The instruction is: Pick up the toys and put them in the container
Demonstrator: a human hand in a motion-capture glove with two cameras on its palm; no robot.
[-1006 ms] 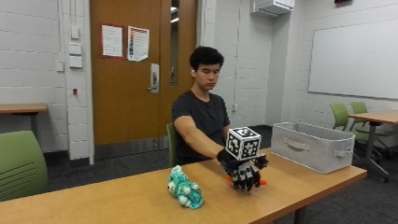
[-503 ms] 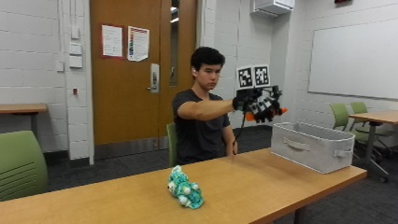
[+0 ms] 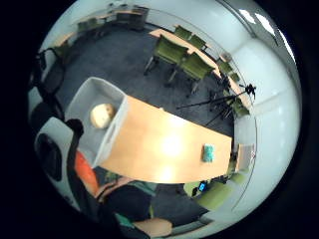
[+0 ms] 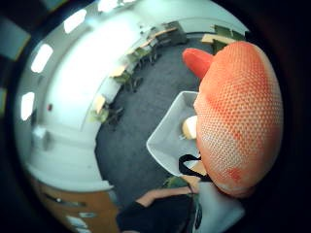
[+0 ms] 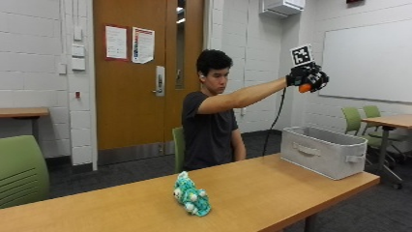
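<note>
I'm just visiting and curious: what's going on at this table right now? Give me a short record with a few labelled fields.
Person: seated behind the wooden table, right arm stretched out and raised
Gloved right hand: grip curled around an orange toy, held high above the container
Container: grey bin at the table's end, already holding a pale round toy
Left on the table: a teal and white plush toy, lying apart from the bin
Progress: orange toy not yet in the bin

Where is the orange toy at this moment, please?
In the outside view, the orange toy is gripped in the gloved right hand, raised high above the grey container at the table's end.
</note>
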